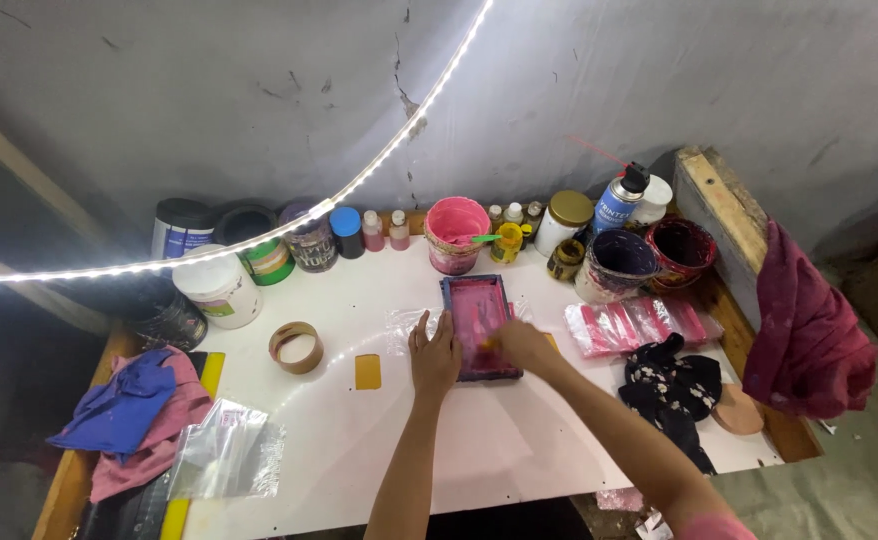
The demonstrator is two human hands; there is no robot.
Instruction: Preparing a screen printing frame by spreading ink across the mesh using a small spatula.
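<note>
A small rectangular screen frame [478, 300] with a dark blue border and pink ink over its mesh lies on the white table [359, 430]. My left hand [433, 356] rests flat on the frame's left edge, pressing it down. My right hand [522, 343] is over the lower right part of the frame, fingers closed around something small and yellowish; I cannot make out what it is. A clear plastic sheet [404, 325] peeks out from under the frame on the left.
Paint tubs, jars and small bottles line the back wall, among them a pink bucket [456, 232] and a spray can [619, 200]. A tape roll [296, 346], a yellow card [367, 371], plastic bags [227, 448], pink packets [631, 323], and rags lie around.
</note>
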